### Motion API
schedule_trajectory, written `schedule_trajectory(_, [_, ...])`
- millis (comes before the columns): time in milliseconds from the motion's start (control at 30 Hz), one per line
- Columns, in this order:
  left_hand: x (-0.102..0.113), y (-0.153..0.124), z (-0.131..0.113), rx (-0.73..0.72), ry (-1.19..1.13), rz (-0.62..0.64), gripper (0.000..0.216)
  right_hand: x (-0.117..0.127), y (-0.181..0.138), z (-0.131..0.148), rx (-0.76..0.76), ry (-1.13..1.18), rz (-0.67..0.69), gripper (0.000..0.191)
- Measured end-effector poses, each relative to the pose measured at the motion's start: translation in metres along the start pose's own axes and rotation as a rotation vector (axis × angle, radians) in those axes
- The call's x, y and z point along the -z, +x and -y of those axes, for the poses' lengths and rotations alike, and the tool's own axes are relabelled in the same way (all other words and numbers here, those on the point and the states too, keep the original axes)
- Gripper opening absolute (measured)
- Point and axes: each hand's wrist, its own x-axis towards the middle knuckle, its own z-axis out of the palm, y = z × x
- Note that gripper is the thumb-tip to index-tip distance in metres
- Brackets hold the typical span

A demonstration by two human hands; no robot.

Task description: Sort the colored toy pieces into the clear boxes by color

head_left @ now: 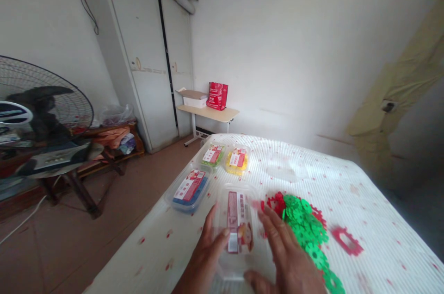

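A clear plastic box (239, 220) with a red and white label lies on the white sheet in front of me. My left hand (208, 250) grips its left side with the thumb on the lid. My right hand (286, 257) rests against its right side, fingers spread. Just right of the box lies a heap of green and red snowflake-shaped plastic pieces (305, 229). A lone red piece (347, 240) lies farther right.
Three closed boxes sit farther back on the bed (312, 169): blue pieces (190, 188), green pieces (212, 155), yellow pieces (237, 160). A standing fan (38, 104) and cluttered low table are at left. A wardrobe (152, 62) and small desk (208, 112) stand behind.
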Motion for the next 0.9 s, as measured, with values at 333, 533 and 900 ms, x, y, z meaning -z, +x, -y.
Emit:
schedule_trajectory(333, [-0.007,-0.004,-0.004,0.301,-0.121,0.022,0.071,-0.037,-0.012,-0.002,0.351,-0.111,0.124,0.081])
schedule_trajectory(533, [-0.009,-0.003,-0.007,0.297,-0.093,-0.025,0.068,-0.021,-0.007,0.0,0.307,-0.046,0.132,0.07])
schedule_trajectory(900, [-0.009,-0.001,-0.002,0.294,-0.224,0.054,0.069,-0.004,0.0,0.002,0.289,0.113,0.237,0.068])
